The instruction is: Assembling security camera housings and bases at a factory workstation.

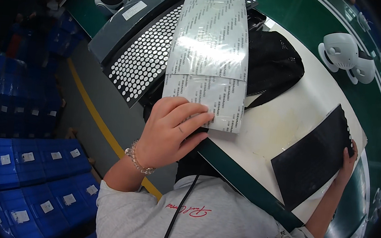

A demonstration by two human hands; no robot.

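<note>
My left hand (174,124) is closed on the near end of a shiny pale sheet (210,33) printed with rows of small dark lettering. Its fingers lie over the sheet and the thumb sits by the lower edge. A seam or overlap crosses the sheet partway along. On the right, my right hand (347,164) grips the edge of a black sheet (310,162), whose far edge shows a row of white dots. The black sheet is tilted over the white tabletop. Beside the pale sheet lies a black sheet covered in round white stickers (144,52).
A grey bin (138,17) stands behind the dotted sheet. A black bag (276,65) lies right of the pale sheet. White rounded devices (343,53) stand on the green surface at the back. Blue boxes (25,163) are stacked at the left beyond a yellow floor line (93,105).
</note>
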